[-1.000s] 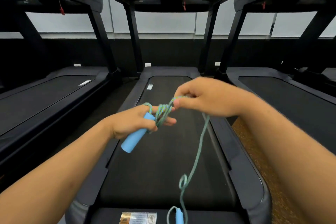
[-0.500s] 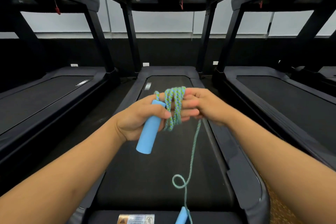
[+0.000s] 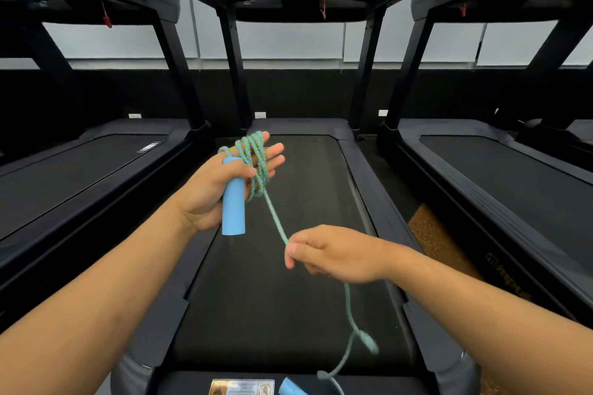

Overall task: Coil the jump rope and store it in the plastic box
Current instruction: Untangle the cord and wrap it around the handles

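My left hand [image 3: 208, 189] holds one light blue handle [image 3: 233, 212] of the jump rope upright under its thumb, fingers stretched out. Several turns of green-blue braided rope [image 3: 255, 167] are wound around those fingers. From the coil a taut stretch of rope [image 3: 275, 221] runs down to my right hand [image 3: 333, 253], which pinches it lower and nearer to me. Below that hand the loose rope [image 3: 351, 327] hangs blurred, ending at the second blue handle [image 3: 290, 387] at the bottom edge. No plastic box is in view.
I stand at the rear of the middle treadmill [image 3: 288, 266], its black belt under my hands. Further treadmills flank it on the left [image 3: 64, 176] and right [image 3: 513, 176]. A strip of brown floor [image 3: 439, 234] shows between the middle and right machines.
My right hand has left the coil and slid down the rope toward me, pulling a stretch taut. My left hand has opened its fingers with the coil on them, and the loose tail is swinging.
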Available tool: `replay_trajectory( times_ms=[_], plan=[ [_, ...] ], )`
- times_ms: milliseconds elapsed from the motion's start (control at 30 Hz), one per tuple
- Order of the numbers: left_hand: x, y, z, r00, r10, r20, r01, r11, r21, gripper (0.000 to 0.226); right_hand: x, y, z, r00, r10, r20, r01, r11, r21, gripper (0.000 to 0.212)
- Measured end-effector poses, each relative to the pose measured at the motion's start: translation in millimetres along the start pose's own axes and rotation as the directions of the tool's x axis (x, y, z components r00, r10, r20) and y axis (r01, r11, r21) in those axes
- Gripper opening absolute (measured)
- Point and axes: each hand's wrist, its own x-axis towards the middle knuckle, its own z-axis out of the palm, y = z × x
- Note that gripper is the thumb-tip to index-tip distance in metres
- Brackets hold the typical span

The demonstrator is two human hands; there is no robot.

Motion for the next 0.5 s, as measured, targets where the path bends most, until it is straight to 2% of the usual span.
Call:
replay_trajectory(
  times_ms=[100,200,233,367,433,500],
  plan=[
    [-5,-5,-4,0.998,-0.062,0.003,0.061,0.989,0.137,0.071,-12,-34,-22,0.999,-0.044,-0.004,0.042,0.964,-0.263,0.030],
    [-10,-13,4,0.978,-0.191,0.081,0.154,0.932,0.329,0.058,-24,-63,-61,0.979,-0.142,-0.144,0.080,0.926,-0.370,0.028],
    [-12,-14,9,0.964,-0.237,0.120,0.175,0.906,0.386,0.054,-27,-67,-74,0.963,-0.170,-0.208,0.085,0.927,-0.366,0.026],
    [-19,-16,33,0.871,-0.383,0.307,0.211,0.857,0.471,0.071,-23,-58,-104,0.885,-0.212,-0.413,0.088,0.950,-0.299,0.024],
    [-20,-18,44,0.841,-0.400,0.363,0.205,0.859,0.470,0.072,-15,-41,-107,0.858,-0.190,-0.478,0.077,0.966,-0.247,0.024],
    [-21,-17,51,0.825,-0.394,0.404,0.208,0.878,0.432,0.071,-5,-17,-104,0.860,-0.110,-0.498,0.073,0.993,-0.093,0.024]
  ],
)
